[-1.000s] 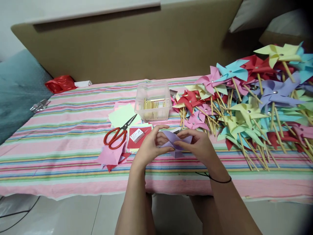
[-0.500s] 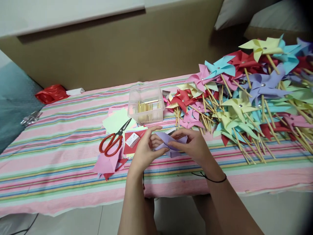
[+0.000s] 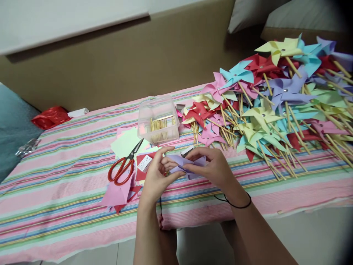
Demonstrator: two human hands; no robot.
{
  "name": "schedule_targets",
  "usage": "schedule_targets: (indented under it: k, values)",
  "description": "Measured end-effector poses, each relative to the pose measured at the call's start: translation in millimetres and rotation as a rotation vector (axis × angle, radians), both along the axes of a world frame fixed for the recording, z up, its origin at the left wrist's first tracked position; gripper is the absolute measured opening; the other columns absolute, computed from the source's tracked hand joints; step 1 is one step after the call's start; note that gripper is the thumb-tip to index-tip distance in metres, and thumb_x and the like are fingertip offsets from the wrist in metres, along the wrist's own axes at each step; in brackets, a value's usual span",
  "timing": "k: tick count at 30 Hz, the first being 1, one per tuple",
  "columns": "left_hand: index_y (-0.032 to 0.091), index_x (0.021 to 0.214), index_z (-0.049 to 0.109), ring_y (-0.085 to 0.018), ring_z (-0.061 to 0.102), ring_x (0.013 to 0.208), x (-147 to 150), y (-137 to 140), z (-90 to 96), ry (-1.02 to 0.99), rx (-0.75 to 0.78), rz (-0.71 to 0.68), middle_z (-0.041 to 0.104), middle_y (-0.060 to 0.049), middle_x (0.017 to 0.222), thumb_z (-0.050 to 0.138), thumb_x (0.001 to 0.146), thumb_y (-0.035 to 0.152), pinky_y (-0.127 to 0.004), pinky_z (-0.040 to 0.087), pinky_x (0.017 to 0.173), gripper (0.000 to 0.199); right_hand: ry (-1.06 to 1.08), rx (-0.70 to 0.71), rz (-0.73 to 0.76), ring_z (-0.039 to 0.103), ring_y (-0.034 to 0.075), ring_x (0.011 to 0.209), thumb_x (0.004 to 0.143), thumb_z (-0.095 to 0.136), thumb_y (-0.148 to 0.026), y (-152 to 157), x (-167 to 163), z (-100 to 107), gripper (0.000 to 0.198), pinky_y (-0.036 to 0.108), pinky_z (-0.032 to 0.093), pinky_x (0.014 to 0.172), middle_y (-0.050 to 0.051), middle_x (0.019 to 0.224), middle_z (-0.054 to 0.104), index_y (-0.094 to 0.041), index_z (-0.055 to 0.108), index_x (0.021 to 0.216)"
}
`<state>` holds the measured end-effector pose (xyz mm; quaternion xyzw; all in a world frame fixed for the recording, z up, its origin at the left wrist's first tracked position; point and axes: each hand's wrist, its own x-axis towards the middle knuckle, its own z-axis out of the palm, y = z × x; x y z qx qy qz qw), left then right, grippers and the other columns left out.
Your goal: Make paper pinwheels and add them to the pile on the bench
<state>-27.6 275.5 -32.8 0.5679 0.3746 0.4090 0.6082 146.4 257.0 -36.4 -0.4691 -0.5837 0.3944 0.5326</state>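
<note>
A folded purple paper pinwheel (image 3: 193, 162) is held between my two hands, its blades bent in toward the centre. My left hand (image 3: 157, 173) pinches it from the left, thumb near the middle. From the right, my right hand (image 3: 213, 167) grips it with the thumb laid across the paper. Just behind the pinwheel lies a small white and dark object (image 3: 187, 150), partly hidden by my fingers. Red-handled scissors (image 3: 124, 165) rest on coloured paper sheets (image 3: 124, 143) left of my hands. A small white printed box (image 3: 144, 163) lies on red paper beside my left hand.
Beyond my hands stands a clear plastic box (image 3: 149, 108) of short wooden sticks (image 3: 160, 127). Finished pinwheels on sticks (image 3: 261, 114) pile up at the right. A red plastic bag (image 3: 51, 117) sits far left on the striped cloth (image 3: 68, 184). A brown panel (image 3: 124, 70) rises behind.
The view has shifted slightly, so the pinwheel pile and box appear farther left. Both hands keep hold of the purple paper, which is tilted a little differently.
</note>
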Motion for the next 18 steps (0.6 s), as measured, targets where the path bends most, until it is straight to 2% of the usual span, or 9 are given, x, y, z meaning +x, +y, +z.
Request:
schedule_targets:
  k: [8,18]
  values:
    - [0.023,0.116,0.048,-0.011,0.065,0.073,-0.6,0.2,0.6,0.002,0.004,0.016,0.066,0.005,0.076,0.078,0.061,0.005,-0.019,0.052,0.067,0.065,0.001,-0.024,-0.009,0.066,0.015,0.066,0.068,0.075,-0.015,-1.5,-0.7,2.8,0.010,0.025,0.051,0.060,-0.002,0.070,0.071,-0.022,0.070,0.073]
    - [0.023,0.116,0.048,-0.009,0.063,0.071,3.9,-2.1,2.7,-0.012,0.028,0.039,0.064,0.006,0.075,0.076,0.063,0.004,-0.019,0.050,0.068,0.063,-0.033,0.037,-0.035,0.066,0.013,0.066,0.067,0.075,-0.012,-0.8,-2.2,3.1,0.011,0.022,0.050,0.061,-0.002,0.069,0.072,-0.020,0.070,0.073]
